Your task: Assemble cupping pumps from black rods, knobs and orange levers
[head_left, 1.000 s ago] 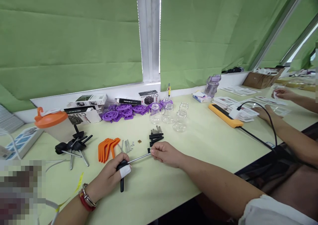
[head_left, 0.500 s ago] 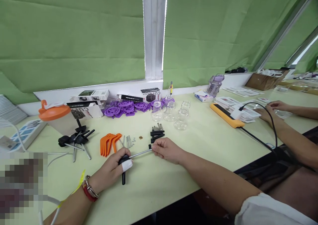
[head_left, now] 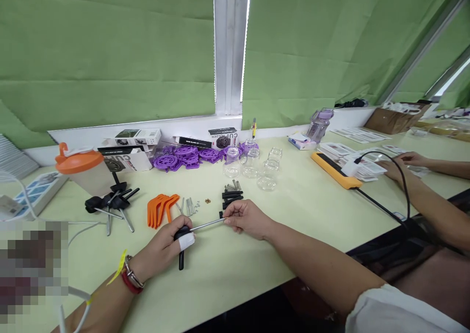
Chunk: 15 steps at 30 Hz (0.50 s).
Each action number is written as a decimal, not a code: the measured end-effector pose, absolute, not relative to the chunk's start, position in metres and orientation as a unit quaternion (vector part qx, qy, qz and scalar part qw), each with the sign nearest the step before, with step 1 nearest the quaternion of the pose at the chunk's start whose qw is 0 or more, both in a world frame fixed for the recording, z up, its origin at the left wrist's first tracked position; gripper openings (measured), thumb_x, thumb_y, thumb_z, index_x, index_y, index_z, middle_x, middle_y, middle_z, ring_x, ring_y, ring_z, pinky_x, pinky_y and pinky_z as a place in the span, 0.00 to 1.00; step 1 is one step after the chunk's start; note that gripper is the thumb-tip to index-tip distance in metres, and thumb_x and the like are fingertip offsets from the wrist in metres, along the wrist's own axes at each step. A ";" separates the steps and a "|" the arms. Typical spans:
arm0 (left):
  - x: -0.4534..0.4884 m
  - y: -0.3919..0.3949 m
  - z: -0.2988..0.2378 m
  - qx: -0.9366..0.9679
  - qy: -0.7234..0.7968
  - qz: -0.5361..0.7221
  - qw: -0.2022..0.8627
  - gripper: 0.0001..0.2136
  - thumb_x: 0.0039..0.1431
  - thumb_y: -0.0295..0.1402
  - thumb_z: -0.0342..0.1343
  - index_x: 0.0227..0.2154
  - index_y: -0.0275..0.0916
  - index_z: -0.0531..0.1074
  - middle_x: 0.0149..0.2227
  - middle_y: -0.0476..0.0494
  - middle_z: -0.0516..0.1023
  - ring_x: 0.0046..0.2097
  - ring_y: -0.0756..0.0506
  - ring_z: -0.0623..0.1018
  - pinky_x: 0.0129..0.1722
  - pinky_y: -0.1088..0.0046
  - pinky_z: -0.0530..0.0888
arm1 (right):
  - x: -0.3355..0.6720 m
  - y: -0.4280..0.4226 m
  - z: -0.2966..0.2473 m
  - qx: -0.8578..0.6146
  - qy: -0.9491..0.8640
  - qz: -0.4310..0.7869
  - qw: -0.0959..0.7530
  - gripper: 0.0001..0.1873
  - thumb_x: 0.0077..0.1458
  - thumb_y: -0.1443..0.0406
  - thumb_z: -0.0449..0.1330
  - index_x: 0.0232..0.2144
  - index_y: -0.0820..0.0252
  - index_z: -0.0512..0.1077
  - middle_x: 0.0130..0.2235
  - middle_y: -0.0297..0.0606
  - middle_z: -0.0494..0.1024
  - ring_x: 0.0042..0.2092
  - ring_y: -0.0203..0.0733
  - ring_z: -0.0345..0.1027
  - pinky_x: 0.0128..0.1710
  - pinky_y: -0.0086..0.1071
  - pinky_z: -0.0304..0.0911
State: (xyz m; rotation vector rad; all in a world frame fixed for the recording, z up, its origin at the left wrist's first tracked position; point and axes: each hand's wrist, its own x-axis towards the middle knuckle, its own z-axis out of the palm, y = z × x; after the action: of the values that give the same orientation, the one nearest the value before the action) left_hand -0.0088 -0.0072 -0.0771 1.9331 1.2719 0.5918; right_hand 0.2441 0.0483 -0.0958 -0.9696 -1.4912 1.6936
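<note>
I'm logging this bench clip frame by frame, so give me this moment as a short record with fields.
left hand: left hand grips the black T-handle
right hand: right hand pinches the tip of the metal rod
beside the hands: orange parts, black clips, loose screws
farther back: glass jars, purple discs, orange-lidded cup
surface: pale green table
others: a co-worker's hands at right

On the tabletop (head_left: 293, 215) the left hand (head_left: 167, 242) and right hand (head_left: 247, 219) lie side by side, a T-handled tool (head_left: 194, 230) between them. Behind them — curved plastic pieces (head_left: 159, 208) at left, pins (head_left: 189, 206) in the middle, small blocks (head_left: 231, 196) at right. Farther back stand glass jars (head_left: 253, 164), with gear parts (head_left: 183, 157) and boxes (head_left: 132, 147) to their left.
</note>
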 end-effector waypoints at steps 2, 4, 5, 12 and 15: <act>-0.009 -0.008 -0.077 0.753 0.496 0.229 0.366 0.12 0.61 0.44 0.46 0.35 0.40 0.63 0.29 0.51 0.64 0.30 0.49 0.64 0.30 0.73 0.63 | 0.244 0.048 -0.096 -0.370 -0.568 0.653 0.338 0.15 0.38 0.61 0.69 0.28 0.63 0.70 0.20 0.27 0.69 0.20 0.29 0.60 0.18 0.25 0.57; -0.010 -0.008 -0.077 0.755 0.498 0.229 0.361 0.12 0.61 0.44 0.46 0.35 0.40 0.63 0.29 0.51 0.64 0.31 0.49 0.63 0.30 0.74 0.63 | 0.245 0.048 -0.096 -0.372 -0.566 0.653 0.338 0.16 0.38 0.61 0.69 0.28 0.63 0.71 0.20 0.28 0.69 0.20 0.29 0.60 0.18 0.25 0.56; -0.010 -0.009 -0.077 0.755 0.498 0.230 0.359 0.12 0.61 0.44 0.46 0.35 0.40 0.63 0.28 0.51 0.63 0.30 0.49 0.63 0.30 0.74 0.63 | 0.245 0.048 -0.096 -0.374 -0.566 0.652 0.338 0.16 0.38 0.61 0.69 0.28 0.63 0.71 0.20 0.28 0.69 0.20 0.29 0.61 0.18 0.25 0.56; -0.009 -0.008 -0.075 0.756 0.501 0.227 0.354 0.12 0.61 0.43 0.46 0.35 0.40 0.63 0.29 0.52 0.62 0.31 0.50 0.62 0.31 0.74 0.64 | 0.245 0.050 -0.098 -0.383 -0.575 0.641 0.336 0.17 0.39 0.58 0.69 0.28 0.64 0.71 0.19 0.28 0.69 0.20 0.29 0.60 0.18 0.25 0.56; -0.008 -0.007 -0.075 0.758 0.498 0.227 0.354 0.11 0.62 0.43 0.45 0.35 0.40 0.63 0.29 0.52 0.62 0.31 0.50 0.63 0.30 0.74 0.64 | 0.245 0.050 -0.099 -0.384 -0.579 0.638 0.332 0.18 0.39 0.56 0.69 0.27 0.64 0.71 0.19 0.28 0.68 0.19 0.29 0.59 0.17 0.25 0.55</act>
State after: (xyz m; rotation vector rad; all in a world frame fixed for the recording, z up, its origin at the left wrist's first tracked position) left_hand -0.0082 -0.0075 -0.0754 1.9602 1.2870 0.5880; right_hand 0.2450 0.0498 -0.0985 -1.0043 -1.5119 1.6668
